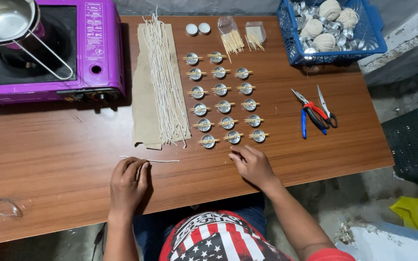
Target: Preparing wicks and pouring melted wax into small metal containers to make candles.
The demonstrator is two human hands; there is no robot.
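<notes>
My left hand (128,184) rests on the wooden table (49,164), fingers curled over one end of a single white wick (163,161) that lies flat. My right hand (252,164) rests palm down near the front edge, just below rows of small metal cups (224,106), each with thin sticks laid across its top. Its fingers are together; whether they pinch anything I cannot tell. A bundle of long white wicks (163,77) lies on a brown cloth (143,96) to the left of the cups.
A purple portable stove (97,53) with a steel pot (3,19) sits far left. A blue basket (332,31) of string balls and metal cups stands far right. Pliers (310,116) and scissors (326,108) lie right of the cups. Two small candles (198,29) and toothpick packets (231,38) sit at the back.
</notes>
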